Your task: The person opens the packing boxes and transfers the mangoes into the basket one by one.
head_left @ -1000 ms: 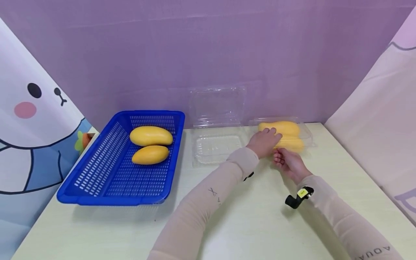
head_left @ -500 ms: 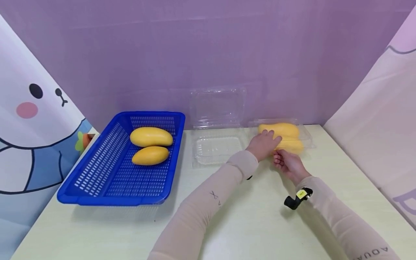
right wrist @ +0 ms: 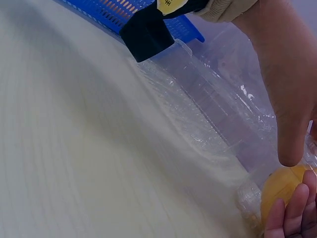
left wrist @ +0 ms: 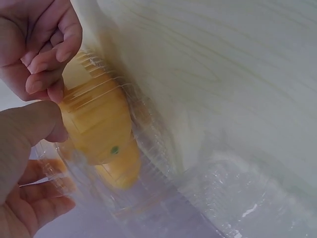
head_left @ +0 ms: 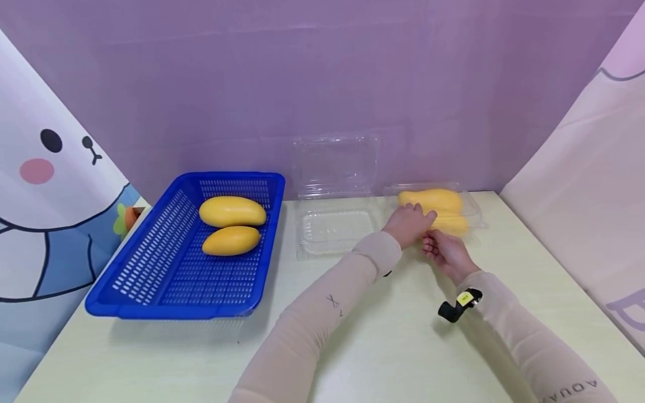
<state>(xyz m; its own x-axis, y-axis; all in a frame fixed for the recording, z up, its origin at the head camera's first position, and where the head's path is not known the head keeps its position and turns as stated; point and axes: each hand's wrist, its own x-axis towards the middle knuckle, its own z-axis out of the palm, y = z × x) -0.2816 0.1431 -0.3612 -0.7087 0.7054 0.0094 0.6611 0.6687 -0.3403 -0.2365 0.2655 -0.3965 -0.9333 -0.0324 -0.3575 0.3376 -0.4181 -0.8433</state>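
Observation:
A clear plastic clamshell box (head_left: 473, 207), lid down, holds two yellow mangoes (head_left: 435, 199) at the table's back right. My left hand (head_left: 409, 224) grips its left front part; in the left wrist view the thumb lies on one side and the fingers (left wrist: 47, 198) show behind the plastic. With curled fingers, my right hand (head_left: 450, 254) pinches the front edge close beside the left thumb. A second clamshell box (head_left: 335, 229) stands open to the left, its lid raised against the purple backdrop.
At the left, a blue plastic basket (head_left: 176, 310) holds two more mangoes (head_left: 233, 211). Behind the table (head_left: 393, 347) hangs a purple cloth (head_left: 332, 84), with a printed cartoon cloth (head_left: 30, 224) on the left side and a pale one (head_left: 594, 168) on the right.
Both hands stay at the filled box in nearly the same pose. The whole head view shifts only slightly.

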